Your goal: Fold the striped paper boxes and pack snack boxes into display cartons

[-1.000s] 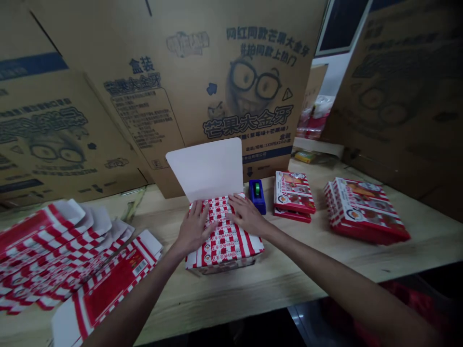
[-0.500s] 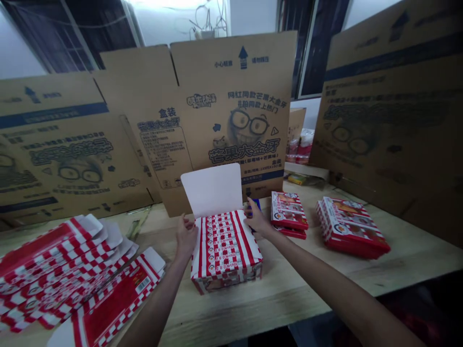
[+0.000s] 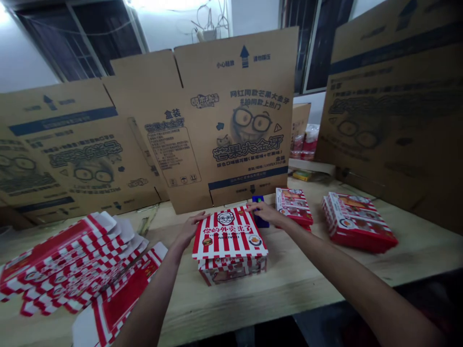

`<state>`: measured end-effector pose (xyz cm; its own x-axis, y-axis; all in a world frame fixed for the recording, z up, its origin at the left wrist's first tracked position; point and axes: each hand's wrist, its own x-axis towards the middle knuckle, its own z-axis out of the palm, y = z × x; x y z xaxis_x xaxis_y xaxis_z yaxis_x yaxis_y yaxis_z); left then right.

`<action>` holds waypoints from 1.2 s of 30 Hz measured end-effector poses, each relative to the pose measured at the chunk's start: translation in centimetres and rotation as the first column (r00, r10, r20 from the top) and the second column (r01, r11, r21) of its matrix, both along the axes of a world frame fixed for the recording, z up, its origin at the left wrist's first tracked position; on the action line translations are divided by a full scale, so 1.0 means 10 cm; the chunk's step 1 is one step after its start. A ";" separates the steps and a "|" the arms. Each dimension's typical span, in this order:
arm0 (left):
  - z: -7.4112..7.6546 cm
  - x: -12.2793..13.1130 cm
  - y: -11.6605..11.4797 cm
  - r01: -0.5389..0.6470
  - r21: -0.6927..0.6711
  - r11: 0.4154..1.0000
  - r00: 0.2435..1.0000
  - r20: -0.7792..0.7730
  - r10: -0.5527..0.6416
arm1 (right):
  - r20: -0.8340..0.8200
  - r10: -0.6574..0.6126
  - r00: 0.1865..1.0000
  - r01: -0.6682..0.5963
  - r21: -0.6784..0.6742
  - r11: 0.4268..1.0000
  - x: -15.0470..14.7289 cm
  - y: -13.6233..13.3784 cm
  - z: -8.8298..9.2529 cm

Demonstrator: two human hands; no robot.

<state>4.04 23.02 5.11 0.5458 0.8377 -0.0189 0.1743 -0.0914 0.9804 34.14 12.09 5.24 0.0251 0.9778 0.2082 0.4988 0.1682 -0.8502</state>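
A red-and-white striped cardboard box (image 3: 231, 236) stands on the table in front of me, its printed lid folded over the top. The lid's front edge juts a little past the box front, with a gap below it. My left hand (image 3: 191, 229) grips the box at its back left corner, fingers bent over the lid's edge. At the back right corner my right hand (image 3: 266, 213) holds the lid's edge with its fingertips. Part of each hand's grip is hidden behind the box. Close behind my right hand lies a small blue packet (image 3: 261, 219).
Flat striped cartons (image 3: 83, 255) are piled at the left. Red-and-white packs (image 3: 293, 205) and a larger stack (image 3: 360, 221) lie to the right. Big brown cardboard sheets (image 3: 246, 115) stand along the back and right (image 3: 390, 130) of the wooden table (image 3: 289, 289).
The lid, which stood upright with its white inside showing, has swung down toward me and covers the rows of striped packs. Both hands stay at the box's back corners. The view has shifted slightly.
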 end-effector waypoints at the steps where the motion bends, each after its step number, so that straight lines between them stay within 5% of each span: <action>1: 0.01 -0.02 0.00 0.024 -0.009 1.000 1.000 -0.011 -0.024 | 0.025 0.014 1.000 -0.013 -0.017 1.000 0.01 -0.03 0.02; 7: 0.13 -0.24 -0.04 0.149 -0.031 0.988 0.987 -0.061 -0.150 | 0.182 0.042 0.982 -0.031 -0.065 0.997 -0.19 -0.22 0.06; 10: 0.16 -0.26 -0.11 0.214 0.177 0.961 0.950 -0.267 -0.162 | 0.303 0.044 0.952 -0.038 -0.024 0.999 -0.39 -0.35 0.05; 15: 0.11 -0.20 -0.60 0.356 0.509 0.783 0.798 -0.602 0.028 | 0.579 0.037 0.814 -0.075 0.042 0.996 -0.57 -0.59 0.08; 20: 0.06 -0.24 -1.13 0.603 0.543 0.584 0.673 -0.740 -0.007 | 0.526 0.207 0.825 -0.211 -0.054 0.976 -0.63 -0.89 0.15; 28: 0.00 -0.26 -1.18 0.581 0.572 0.579 0.695 -0.719 0.014 | 0.517 0.250 0.819 -0.240 -0.087 0.967 -0.69 -1.02 0.12; 36: -0.13 -0.21 -1.25 0.500 0.650 0.572 0.730 -0.672 0.125 | 0.725 0.098 0.682 -0.190 0.046 0.981 -0.80 -1.04 -0.05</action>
<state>1.95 10.53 3.81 0.8089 0.5624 0.1715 0.5377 -0.8255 0.1714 26.18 1.73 4.78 -0.3156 0.9262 0.2061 0.9087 0.3576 -0.2154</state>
